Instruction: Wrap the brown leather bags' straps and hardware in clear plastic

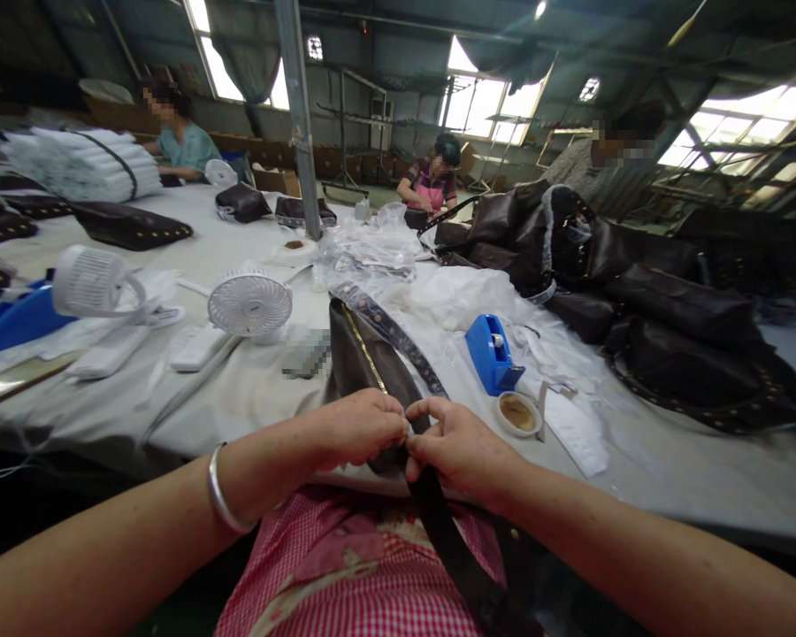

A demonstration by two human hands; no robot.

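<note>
A dark brown leather bag (390, 361) with a gold zipper lies at the table's front edge, directly before me. Over its top, my left hand (362, 426) is closed in a pinch, touching a tiny whitish bit that is too small to name. My right hand (461, 447) meets it there, thumb and forefinger curled about the same spot. A dark strap (447, 535) passes under my right hand and hangs down across my checked apron (358, 579). Behind the bag, another strap (394, 329), studded and wrapped in clear plastic, stretches back over the table.
A blue tape dispenser (487, 354) and a tape roll (518, 414) sit right of the bag. Dark bags (690, 310) are heaped at right. White fans (250, 303) stand at left, with plastic wrapping (371, 243) behind. Several people work across the table.
</note>
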